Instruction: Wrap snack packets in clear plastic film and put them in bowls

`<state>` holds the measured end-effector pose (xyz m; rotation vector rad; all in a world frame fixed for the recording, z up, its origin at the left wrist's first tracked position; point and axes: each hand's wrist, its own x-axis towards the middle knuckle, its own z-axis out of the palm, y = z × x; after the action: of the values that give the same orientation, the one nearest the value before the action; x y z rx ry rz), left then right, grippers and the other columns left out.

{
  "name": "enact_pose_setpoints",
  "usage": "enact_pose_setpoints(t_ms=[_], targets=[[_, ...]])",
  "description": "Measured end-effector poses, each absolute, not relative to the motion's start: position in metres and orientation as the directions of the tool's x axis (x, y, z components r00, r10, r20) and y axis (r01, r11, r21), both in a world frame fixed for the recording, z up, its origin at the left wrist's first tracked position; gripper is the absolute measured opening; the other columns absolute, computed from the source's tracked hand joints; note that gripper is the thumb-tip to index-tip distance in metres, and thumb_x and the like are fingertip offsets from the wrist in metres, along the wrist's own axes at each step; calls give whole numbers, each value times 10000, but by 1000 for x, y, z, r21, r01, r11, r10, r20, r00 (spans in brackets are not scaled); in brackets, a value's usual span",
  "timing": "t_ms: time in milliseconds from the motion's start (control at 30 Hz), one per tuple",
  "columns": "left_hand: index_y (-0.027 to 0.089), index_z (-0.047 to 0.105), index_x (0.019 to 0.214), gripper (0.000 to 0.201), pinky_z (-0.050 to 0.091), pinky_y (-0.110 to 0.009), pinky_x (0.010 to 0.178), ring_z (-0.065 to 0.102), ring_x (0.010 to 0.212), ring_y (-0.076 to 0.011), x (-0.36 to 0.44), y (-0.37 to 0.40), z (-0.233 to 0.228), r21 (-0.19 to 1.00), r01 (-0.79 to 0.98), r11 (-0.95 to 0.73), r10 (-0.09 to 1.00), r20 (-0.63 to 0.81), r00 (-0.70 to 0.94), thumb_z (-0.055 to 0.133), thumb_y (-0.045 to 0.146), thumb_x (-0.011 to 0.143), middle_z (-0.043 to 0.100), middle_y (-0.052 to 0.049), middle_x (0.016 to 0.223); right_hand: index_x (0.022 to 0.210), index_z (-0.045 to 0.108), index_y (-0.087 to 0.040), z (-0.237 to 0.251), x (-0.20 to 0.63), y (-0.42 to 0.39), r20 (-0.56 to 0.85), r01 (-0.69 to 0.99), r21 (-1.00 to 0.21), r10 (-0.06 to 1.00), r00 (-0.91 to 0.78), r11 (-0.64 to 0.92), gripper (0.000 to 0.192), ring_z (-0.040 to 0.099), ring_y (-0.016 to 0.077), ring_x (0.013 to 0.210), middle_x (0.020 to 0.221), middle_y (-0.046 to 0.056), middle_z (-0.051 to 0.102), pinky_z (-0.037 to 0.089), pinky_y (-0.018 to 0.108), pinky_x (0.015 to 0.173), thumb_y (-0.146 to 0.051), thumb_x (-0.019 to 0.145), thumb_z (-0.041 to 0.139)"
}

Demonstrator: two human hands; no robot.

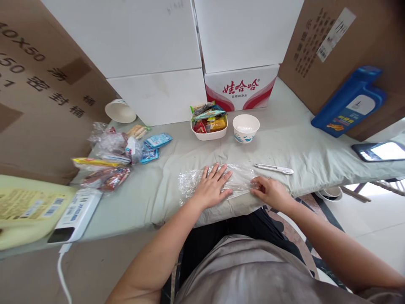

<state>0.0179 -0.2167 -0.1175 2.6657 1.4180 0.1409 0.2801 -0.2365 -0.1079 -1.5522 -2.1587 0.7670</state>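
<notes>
Pale green cloth covers the table (177, 152). On it, just nearer than the white snack-filled bowl (209, 131), lies one clear crinkled plastic bag (240, 179). The left hand (212, 185) presses it flat, fingers spread; the right hand (268, 191) pinches its right edge. Smoothing goes best outward from the flat palm. Two bowls here, one white utility knife (274, 169).
</notes>
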Motion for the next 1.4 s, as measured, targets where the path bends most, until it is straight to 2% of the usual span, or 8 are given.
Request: enact_pose_setpoints(t_ms=[100,200,333,433,633,900,1133,1400], targets=[[287,309,1492,633,115,-591,1181,127,1482,-313,18,-217,-117,151,817,-556,828,24,560,428,556,931,231,-41,1595,993,631,-225,-101,299,-234,-60,803,-571,967,-248,170,191,619,164,626,724,-5,678,452,276,586,-286,836,540],[287,325,1485,629,111,-597,1179,130,1482,-314,17,-217,-117,161,813,-560,825,21,564,429,561,929,245,-43,1590,999,637,-200,-88,306,-232,156,897,-417,984,-87,146,218,634,222,734,768,48,679,485,345,668,-310,874,497],[295,313,1489,644,121,-603,1173,128,1481,-322,17,-216,-118,172,818,-550,831,15,556,446,566,921,248,-44,1590,1168,614,-169,-79,276,-230,403,828,-268,838,-367,492,358,542,290,1160,1153,146,647,440,450,966,-398,949,445],[309,298,1494,656,119,-600,1172,133,1480,-321,20,-216,-119,167,819,-548,834,35,551,461,568,913,251,-42,1589,1428,418,-142,-95,247,-226,285,689,-168,704,-651,705,647,298,329,1402,1461,172,439,304,530,1099,-549,926,453],[277,315,1490,722,152,-526,1187,139,1481,-306,-3,-219,-117,171,834,-525,849,36,527,502,605,875,244,-68,1591,1498,290,-83,-132,240,-220,149,723,-74,725,-673,687,921,160,377,1449,1547,212,269,213,566,1130,-723,852,431],[183,425,1425,580,241,-619,1116,232,1439,-383,-130,-251,-115,130,978,-163,980,138,145,417,480,927,346,-167,1528,1507,272,-104,-132,243,-222,175,725,-91,727,-663,683,922,171,368,1449,1544,201,286,227,570,1130,-721,846,449],[221,613,1193,383,427,-469,1077,511,1252,-288,-100,-302,-109,268,777,-569,819,262,510,618,378,844,622,-101,1244,1488,330,-151,-121,259,-229,198,649,-124,659,-726,751,924,119,375,1459,1551,176,288,192,621,1136,-714,791,555],[227,638,953,165,502,-404,998,598,1146,-214,-96,-315,-115,441,716,-540,839,348,419,495,153,914,685,-60,1106,1156,632,-255,-112,304,-253,305,513,-402,639,-706,758,268,564,223,1202,1221,64,656,499,436,979,-209,944,474]])
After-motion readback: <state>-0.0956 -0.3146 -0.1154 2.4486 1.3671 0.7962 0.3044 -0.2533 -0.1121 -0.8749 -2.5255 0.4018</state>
